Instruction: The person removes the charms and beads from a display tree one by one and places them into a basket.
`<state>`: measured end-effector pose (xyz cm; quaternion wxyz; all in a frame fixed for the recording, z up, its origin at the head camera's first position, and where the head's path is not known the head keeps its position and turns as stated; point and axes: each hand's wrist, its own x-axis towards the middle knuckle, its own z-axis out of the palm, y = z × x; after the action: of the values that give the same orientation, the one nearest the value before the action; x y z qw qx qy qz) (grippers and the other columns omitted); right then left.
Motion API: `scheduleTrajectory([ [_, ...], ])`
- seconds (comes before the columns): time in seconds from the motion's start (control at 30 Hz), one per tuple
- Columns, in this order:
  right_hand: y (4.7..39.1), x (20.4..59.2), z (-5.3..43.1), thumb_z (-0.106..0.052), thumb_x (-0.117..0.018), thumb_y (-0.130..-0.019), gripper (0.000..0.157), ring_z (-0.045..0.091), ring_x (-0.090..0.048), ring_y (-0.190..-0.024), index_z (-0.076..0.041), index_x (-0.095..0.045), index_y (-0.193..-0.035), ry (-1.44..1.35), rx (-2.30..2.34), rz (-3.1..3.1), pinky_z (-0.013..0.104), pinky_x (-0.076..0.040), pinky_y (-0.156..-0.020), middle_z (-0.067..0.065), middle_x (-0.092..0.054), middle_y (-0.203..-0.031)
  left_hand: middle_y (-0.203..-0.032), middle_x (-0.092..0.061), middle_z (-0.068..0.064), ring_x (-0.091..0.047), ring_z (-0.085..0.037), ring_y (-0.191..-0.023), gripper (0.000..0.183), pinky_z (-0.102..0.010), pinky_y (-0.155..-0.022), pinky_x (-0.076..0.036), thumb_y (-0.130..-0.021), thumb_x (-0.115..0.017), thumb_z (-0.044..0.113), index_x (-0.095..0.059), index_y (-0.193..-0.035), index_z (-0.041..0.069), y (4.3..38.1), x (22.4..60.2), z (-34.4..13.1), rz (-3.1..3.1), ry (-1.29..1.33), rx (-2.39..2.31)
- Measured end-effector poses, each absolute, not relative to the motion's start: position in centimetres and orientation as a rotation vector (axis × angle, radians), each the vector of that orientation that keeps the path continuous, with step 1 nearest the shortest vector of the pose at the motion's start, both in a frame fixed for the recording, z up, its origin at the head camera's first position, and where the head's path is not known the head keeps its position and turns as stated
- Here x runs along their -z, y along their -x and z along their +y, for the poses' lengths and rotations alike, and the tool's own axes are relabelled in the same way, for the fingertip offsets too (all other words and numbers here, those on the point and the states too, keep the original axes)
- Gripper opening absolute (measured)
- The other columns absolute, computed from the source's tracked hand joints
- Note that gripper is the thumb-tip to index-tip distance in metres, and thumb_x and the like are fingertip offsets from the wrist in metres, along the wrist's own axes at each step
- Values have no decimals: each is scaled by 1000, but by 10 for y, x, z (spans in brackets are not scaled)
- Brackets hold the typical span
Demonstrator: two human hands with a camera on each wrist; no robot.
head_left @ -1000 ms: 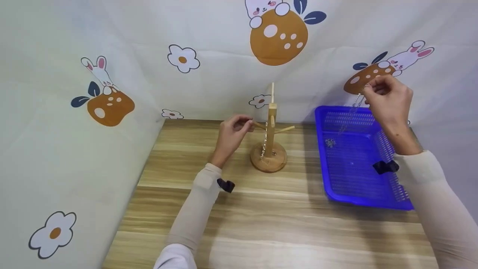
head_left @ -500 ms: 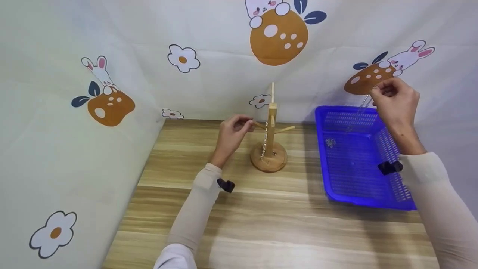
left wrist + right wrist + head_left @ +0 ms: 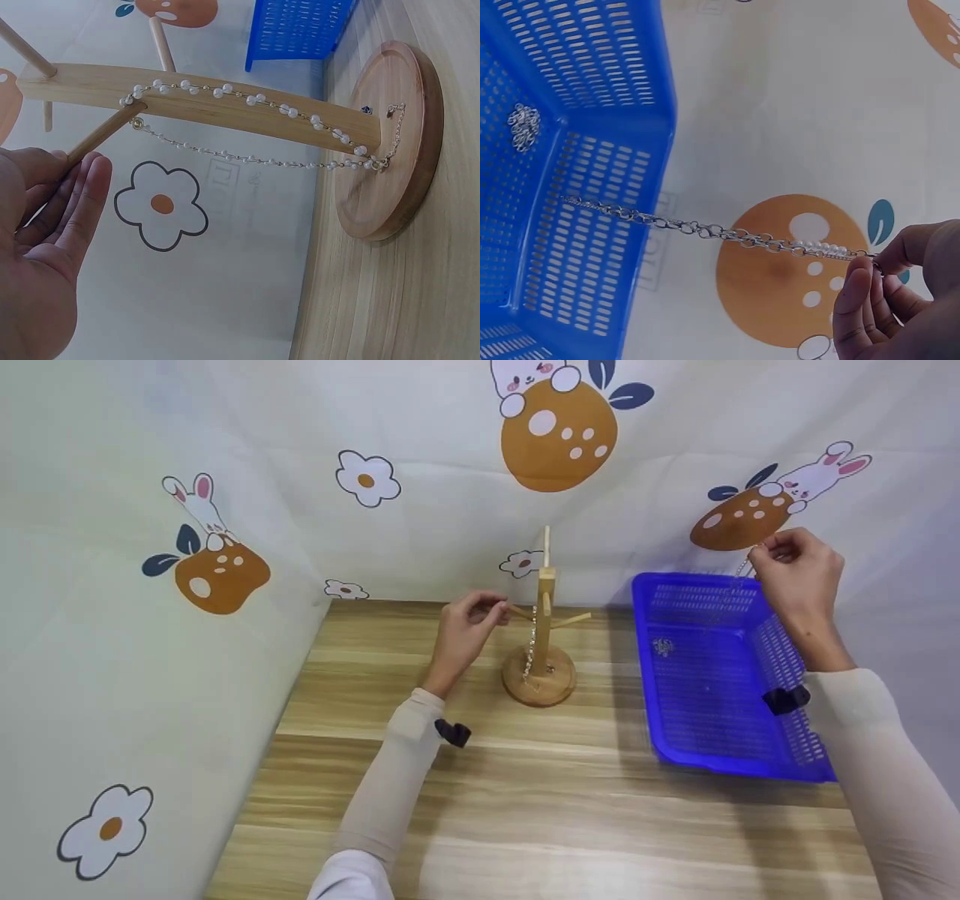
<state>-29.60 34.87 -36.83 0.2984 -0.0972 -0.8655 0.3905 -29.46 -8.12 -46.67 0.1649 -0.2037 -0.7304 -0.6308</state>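
My left hand (image 3: 466, 634) pinches the end of one slanting peg (image 3: 105, 135) on a wooden jewelry stand (image 3: 545, 641) with a round base. A pearl necklace (image 3: 293, 112) is looped over that same peg, close to the post, and its lower end reaches the base. Over the blue basket, my right hand (image 3: 799, 574) pinches the top of a silver chain necklace (image 3: 705, 230) between thumb and fingers. A short row of pearls (image 3: 819, 247) shows near the fingertips, and the chain hangs down toward the basket.
The blue basket (image 3: 649, 697) stands on the wood-grain table (image 3: 525, 810), right of the stand. Inside it lies a small heap of silver chain (image 3: 663, 647). A printed curtain (image 3: 435, 532) hangs behind the table and down both sides.
My right hand has shifted slightly right and lower, and the chain necklace has moved with it. The left hand stays at the peg.
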Motion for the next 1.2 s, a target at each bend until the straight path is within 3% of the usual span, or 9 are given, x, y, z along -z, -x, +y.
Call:
scheduleTrajectory([
  [0.17,298,376,353,-25,-64,-97,14,-2,-52,-67,-13,-72,-97,276,-998,-2348,8,-43,-61,-27,-53,-73,-102,-77,-27,-79,-36,-85,15,-29,-80,-71,-98,-72,-4,-72,-110,-13,294,467,-81,-2087,563,1799],
  [0.33,299,384,358,-25,-61,-98,26,-4,-51,-66,-3,-73,-106,282,-958,-2408,8,-42,-60,-27,-51,-74,-102,-76,-28,-78,-38,-85,15,-29,-80,-71,-98,-72,-5,-71,-110,-13,295,468,-81,-2086,567,1801],
  [0.8,303,405,367,-24,-60,-97,23,-4,-49,-70,-7,-73,-104,326,-911,-2503,18,-38,-62,-30,-50,-72,-104,-76,-25,-79,-30,-87,19,-30,-83,-70,-100,-71,-1,-71,-113,-15,294,466,-82,-2102,560,1830],
  [0.97,304,414,368,-21,-61,-95,21,-6,-48,-67,-6,-75,-101,285,-901,-2505,15,-37,-59,-29,-52,-72,-104,-77,-25,-79,-31,-87,17,-29,-83,-70,-100,-70,-2,-71,-112,-13,294,464,-82,-2099,555,1826],
  [1.07,304,420,368,-20,-63,-95,20,-8,-46,-63,-5,-75,-100,254,-892,-2510,14,-36,-57,-19,-61,-74,-103,-76,-26,-79,-34,-87,16,-30,-82,-71,-100,-70,-3,-72,-112,-14,294,465,-82,-2092,558,1825],
  [1.2,304,427,367,-19,-63,-96,22,-8,-45,-64,-2,-75,-102,224,-853,-2554,17,-37,-60,8,-73,-87,-103,-76,-27,-78,-37,-88,15,-31,-83,-71,-100,-71,-3,-72,-112,-13,295,467,-81,-2086,556,1832],
])
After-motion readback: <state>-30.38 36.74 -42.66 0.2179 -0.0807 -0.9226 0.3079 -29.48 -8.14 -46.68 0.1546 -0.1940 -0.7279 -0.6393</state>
